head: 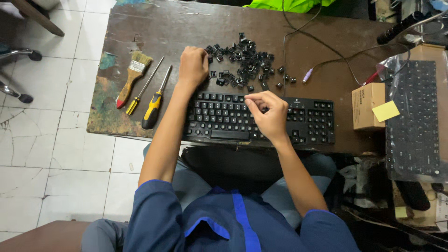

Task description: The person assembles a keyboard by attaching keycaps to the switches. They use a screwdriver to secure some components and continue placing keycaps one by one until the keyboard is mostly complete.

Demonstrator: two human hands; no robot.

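Black keyboard (261, 119) lies flat at the near edge of the dark, worn counter (158, 28), square to the seated person, so both hands reach it without stretching. Loose black keycaps (242, 65) sit in a scattered heap just behind the keyboard, toward its left half; that placement looks chosen to keep them within a short reach of either hand. Left hand (192, 66) rests at the left edge of the heap, fingers curled down onto the caps; whether anything is pinched under them cannot be told. Right hand (268, 112) hovers over the middle upper rows of the keyboard, thumb and forefinger drawn together in a narrow pinch, other fingers folded; a small cap may be between the tips, but it is too small to confirm. Left of the keyboard, apart from the hands: a paintbrush (132, 77), a thin yellow-handled screwdriver (144, 86) and a thicker yellow-and-black screwdriver (156, 100), lying roughly parallel. To the right: a small cardboard box (367, 105) with a yellow sticky note (385, 111), then a second keyboard (414, 121) in clear plastic wrap.
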